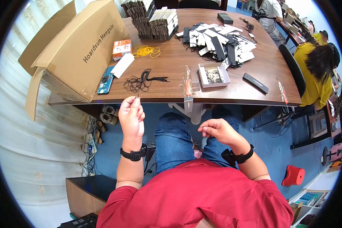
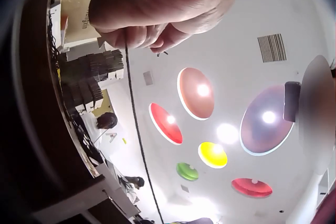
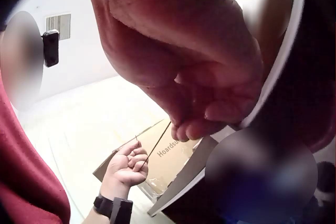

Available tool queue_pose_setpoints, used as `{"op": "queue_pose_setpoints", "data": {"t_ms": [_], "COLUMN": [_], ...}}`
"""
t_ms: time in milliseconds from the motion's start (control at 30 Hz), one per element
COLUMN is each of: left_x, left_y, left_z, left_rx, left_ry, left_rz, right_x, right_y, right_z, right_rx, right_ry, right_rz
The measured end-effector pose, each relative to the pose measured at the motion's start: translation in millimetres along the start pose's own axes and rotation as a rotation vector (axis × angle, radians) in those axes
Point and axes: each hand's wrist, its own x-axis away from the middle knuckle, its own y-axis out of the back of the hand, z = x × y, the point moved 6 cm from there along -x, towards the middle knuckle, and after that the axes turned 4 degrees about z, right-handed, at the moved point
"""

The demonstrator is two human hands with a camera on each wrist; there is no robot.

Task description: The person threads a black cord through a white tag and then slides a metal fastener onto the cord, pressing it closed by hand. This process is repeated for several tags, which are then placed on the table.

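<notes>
A thin black cord (image 2: pixel 137 124) runs taut between my two hands. My left hand (image 1: pixel 132 117) pinches one end between thumb and fingers just off the table's front edge, with a short dark tip standing above the fingertips. Lower and to the right, over the lap, my right hand (image 1: pixel 221 131) pinches the cord's other end. In the right wrist view the cord (image 3: pixel 157 146) slants from the right fingertips down to the left hand (image 3: pixel 126 167). A loose tangle of black cords (image 1: pixel 143 79) lies on the table just beyond the left hand.
On the table (image 1: pixel 159 89) stand a cardboard box (image 1: pixel 83 49), a white tray of small parts (image 1: pixel 215 84), and stacked dark pieces (image 1: pixel 140 21). A heap of black and white strips (image 1: pixel 220 41), yellow bands (image 1: pixel 145 51) and a black bar (image 1: pixel 255 83) lie there too.
</notes>
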Motion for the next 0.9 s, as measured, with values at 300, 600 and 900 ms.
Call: {"op": "queue_pose_setpoints", "data": {"t_ms": [300, 600, 900], "left_x": [4.1, -0.5, 0.0], "left_y": [23.1, 27.0, 28.5], "left_z": [-0.7, -4.2, -6.2], "left_rx": [-0.047, -0.172, -0.216], "left_ry": [0.021, -0.075, -0.096], "left_rz": [-0.154, -0.097, -0.115], "right_x": [16.4, 26.7, 27.9], "right_y": [11.5, 14.3, 19.1], "right_z": [1.8, 16.4, 18.9], "right_rx": [0.21, 0.467, 0.576], "right_ry": [0.022, 0.097, 0.34], "right_rz": [-0.111, -0.173, -0.301]}}
